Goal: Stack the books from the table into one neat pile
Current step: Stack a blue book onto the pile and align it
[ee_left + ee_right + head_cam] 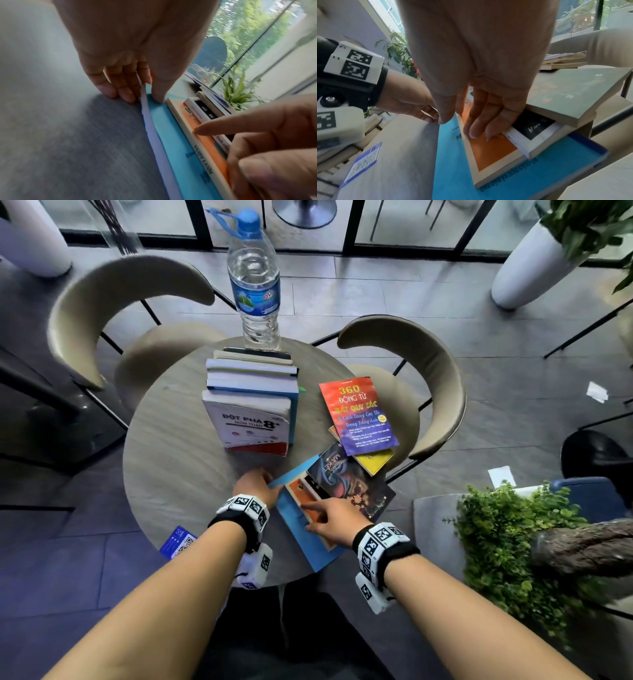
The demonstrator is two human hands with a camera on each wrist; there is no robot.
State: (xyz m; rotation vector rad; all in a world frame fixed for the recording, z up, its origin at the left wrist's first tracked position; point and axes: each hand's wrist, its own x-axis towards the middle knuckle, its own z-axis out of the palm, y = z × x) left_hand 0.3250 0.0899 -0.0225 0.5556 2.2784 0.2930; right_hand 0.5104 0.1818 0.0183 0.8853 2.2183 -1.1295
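A pile of books (250, 405) stands mid-table, a white maths book on top. To its right lie loose books: a red and blue one (356, 416) over a yellow one (375, 462), then a dark-covered one (352, 477). Nearest me a thin blue book (298, 529) (171, 135) (453, 169) carries an orange book (301, 491) (491, 151) and a white and black one (534, 132). My left hand (265, 475) (142, 98) pinches the blue book's far corner, thumb on top, fingers under the edge. My right hand (308, 517) (458, 127) rests its straight fingers on the orange cover.
A water bottle (255, 285) stands behind the pile. A blue QR card (178, 542) lies at the round table's (171, 474) near left edge. Two beige chairs (102, 313) (428, 378) flank the far side, and a leafy plant (513, 542) is to my right.
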